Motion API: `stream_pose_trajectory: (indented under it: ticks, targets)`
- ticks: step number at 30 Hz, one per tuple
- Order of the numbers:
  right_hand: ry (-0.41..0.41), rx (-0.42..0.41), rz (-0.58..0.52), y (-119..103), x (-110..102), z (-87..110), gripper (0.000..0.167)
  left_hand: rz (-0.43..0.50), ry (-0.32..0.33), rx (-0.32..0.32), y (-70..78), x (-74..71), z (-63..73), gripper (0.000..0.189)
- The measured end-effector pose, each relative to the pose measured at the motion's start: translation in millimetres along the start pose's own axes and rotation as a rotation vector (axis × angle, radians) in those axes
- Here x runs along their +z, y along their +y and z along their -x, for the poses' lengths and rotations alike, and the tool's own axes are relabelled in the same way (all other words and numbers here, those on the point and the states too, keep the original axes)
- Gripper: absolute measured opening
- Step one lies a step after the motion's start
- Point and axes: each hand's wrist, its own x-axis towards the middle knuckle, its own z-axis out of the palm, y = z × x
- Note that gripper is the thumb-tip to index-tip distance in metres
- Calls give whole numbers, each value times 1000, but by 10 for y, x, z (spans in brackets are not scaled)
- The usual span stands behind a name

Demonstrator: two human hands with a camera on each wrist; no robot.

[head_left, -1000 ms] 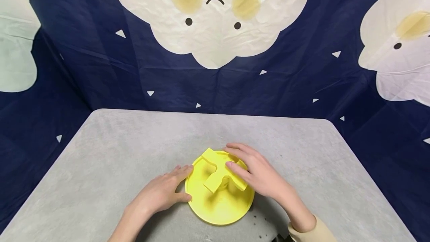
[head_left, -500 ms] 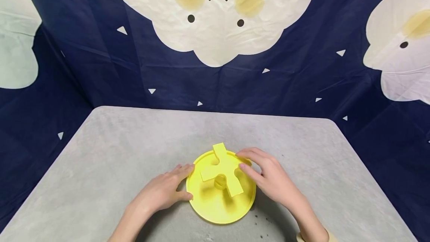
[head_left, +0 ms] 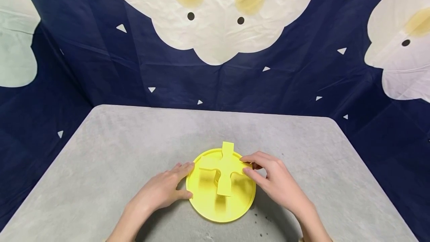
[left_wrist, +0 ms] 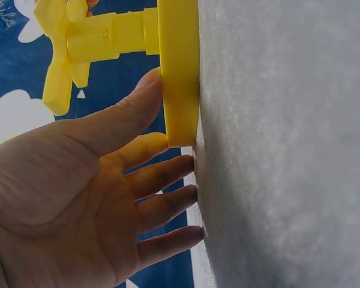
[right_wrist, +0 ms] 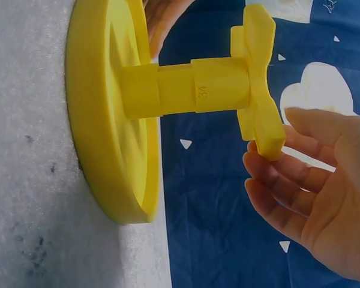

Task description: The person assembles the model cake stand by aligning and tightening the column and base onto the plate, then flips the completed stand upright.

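Observation:
A yellow round base with a raised rim lies flat on the table. From its middle rises a thick post, capped by a four-armed handle; small raised numbers mark the post. My left hand touches the base's left rim with thumb and index finger, its other fingers nearly straight down to the table, as the left wrist view shows. My right hand holds the right arm of the handle, thumb on one side and bent fingers on the other. Some of those fingertips are hidden behind the arm.
The grey table has rounded far corners. Dark specks dot it near the base's lower right. A navy cloth with white clouds hangs behind and along both sides.
The four-armed handle has turned clockwise, seen from above. My right hand has shifted right, from over the handle to its right arm. The left hand has stayed at the rim.

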Motion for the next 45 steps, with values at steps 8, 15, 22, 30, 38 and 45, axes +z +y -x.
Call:
stream_pose_trajectory:
  ticks: [8,15,22,30,38,45]
  targets:
    - [10,-81,-4,5,-19,41,32,-2,8,5,-5,-20,9,82]
    - [0,-85,-14,9,-24,77,35,3,0,6,-10,-9,2,82]
    - [-19,-130,-39,-7,-51,105,33,12,23,19,-3,4,17,80]
    - [-104,-115,-93,-64,-69,112,25,21,16,5,-10,-11,22,81]
    - [15,-110,-83,-102,-42,98,24,22,15,3,-1,-12,14,81]
    - [72,-57,50,-66,37,74,56,20,18,5,8,-8,32,81]
